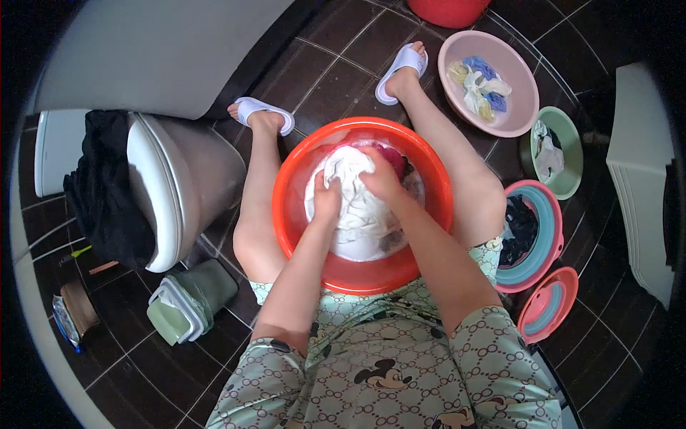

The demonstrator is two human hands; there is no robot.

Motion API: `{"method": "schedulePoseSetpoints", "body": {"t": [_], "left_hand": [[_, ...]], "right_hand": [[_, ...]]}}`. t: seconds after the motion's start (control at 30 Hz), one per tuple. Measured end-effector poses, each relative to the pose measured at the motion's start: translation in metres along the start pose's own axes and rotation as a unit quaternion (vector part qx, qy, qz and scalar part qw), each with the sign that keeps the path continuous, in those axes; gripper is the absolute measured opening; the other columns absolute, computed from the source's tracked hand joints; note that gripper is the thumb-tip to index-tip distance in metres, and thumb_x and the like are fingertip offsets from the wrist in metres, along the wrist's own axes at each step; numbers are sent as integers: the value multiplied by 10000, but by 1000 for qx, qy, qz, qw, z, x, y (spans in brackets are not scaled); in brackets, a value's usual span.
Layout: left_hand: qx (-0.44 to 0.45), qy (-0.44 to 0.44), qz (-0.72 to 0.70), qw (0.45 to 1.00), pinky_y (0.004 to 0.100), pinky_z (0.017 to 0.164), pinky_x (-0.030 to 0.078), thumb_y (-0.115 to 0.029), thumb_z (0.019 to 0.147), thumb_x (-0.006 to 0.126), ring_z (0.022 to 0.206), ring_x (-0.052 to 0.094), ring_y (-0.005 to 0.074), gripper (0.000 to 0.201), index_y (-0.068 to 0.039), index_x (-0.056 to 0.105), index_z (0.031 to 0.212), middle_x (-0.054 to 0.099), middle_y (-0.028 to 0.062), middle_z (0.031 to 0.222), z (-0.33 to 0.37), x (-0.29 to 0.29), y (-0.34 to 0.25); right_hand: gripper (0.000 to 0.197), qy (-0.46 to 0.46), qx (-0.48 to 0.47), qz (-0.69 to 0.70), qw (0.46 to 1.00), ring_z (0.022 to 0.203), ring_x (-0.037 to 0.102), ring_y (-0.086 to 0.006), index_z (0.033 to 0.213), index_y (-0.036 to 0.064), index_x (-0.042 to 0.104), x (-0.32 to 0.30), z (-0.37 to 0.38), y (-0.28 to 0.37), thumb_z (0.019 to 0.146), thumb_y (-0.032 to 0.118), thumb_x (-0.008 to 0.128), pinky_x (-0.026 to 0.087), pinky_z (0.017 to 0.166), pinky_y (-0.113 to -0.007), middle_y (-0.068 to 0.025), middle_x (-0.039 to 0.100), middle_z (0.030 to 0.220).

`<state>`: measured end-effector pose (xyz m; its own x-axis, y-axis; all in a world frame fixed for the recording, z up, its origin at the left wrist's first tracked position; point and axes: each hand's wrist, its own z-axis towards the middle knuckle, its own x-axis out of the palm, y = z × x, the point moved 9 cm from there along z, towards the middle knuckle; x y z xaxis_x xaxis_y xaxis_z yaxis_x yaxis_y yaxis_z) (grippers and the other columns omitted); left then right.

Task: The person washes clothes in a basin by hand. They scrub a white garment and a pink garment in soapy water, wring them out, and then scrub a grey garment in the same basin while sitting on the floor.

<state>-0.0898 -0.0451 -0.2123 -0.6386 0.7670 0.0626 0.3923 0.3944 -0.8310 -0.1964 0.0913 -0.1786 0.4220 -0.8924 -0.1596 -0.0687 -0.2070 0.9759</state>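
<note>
Between my knees stands a round orange-red basin [363,277] with whitish, sudsy water in it. A wet white cloth [354,204] is bunched up in the middle of the basin; its exact kind does not show. My left hand [327,200] grips the cloth's left side, fingers curled into its folds. On the other side my right hand [382,179] is closed on the upper right part of the same cloth. Behind the right hand lies a dark pink cloth [391,159], partly hidden by that hand, with something dark beside it.
At right stand a pink basin [525,89] and a green basin [567,171] with clothes, a blue-and-pink basin [547,247] with dark clothes, and a smaller pink basin [564,289]. At left are a toilet [189,179] with black cloth [107,200] on it and a bin [214,286].
</note>
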Motion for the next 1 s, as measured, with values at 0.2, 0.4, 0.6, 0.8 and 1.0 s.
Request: {"method": "schedulePoseSetpoints", "body": {"t": [0.2, 0.4, 0.6, 0.8, 1.0], "left_hand": [[2, 6, 72, 997, 329, 840, 479, 36, 804, 520, 1006, 570, 232, 555, -48, 371, 1333, 555, 122, 1173, 23, -6, 47], [-115, -8, 327, 938, 335, 718, 500, 2, 766, 579, 824, 619, 221, 346, 17, 576, 1111, 642, 111, 922, 22, 11, 33], [-155, 6, 324, 933, 363, 692, 502, 1, 784, 511, 773, 611, 254, 288, -11, 605, 1056, 632, 121, 885, 46, -44, 69], [-109, -13, -199, 974, 449, 980, 409, 2, 691, 405, 1141, 507, 296, 529, -68, 538, 1198, 546, 143, 1199, -1, -22, -4], [-193, 282, -408, 846, 420, 912, 442, -296, 840, 445, 1000, 557, 285, 396, -57, 544, 1140, 603, 107, 1059, -33, 7, 0]], "right_hand": [[681, 93, 24, -132, 987, 1255, 412, -327, 1330, 172, 469, 34, -14, -27, 704, -88, 527, 325, 1069, -376, -172, 445, 1325], [595, 125, 109, -134, 977, 1290, 379, -322, 1331, 89, 456, 36, -1, -88, 754, -37, 523, 307, 1078, -368, -210, 421, 1364], [494, 170, 125, -205, 956, 1194, 490, -321, 1259, 52, 518, 35, 1, -65, 769, 83, 574, 380, 1017, -372, -221, 536, 1240], [280, 14, 128, -227, 965, 996, 606, -327, 1053, 64, 640, -22, 2, -18, 792, 113, 551, 469, 878, -413, -194, 634, 1051], [125, -66, -171, -164, 969, 776, 602, -333, 851, 84, 630, 21, -81, 162, 746, 152, 646, 490, 720, -432, -136, 589, 823]]}}
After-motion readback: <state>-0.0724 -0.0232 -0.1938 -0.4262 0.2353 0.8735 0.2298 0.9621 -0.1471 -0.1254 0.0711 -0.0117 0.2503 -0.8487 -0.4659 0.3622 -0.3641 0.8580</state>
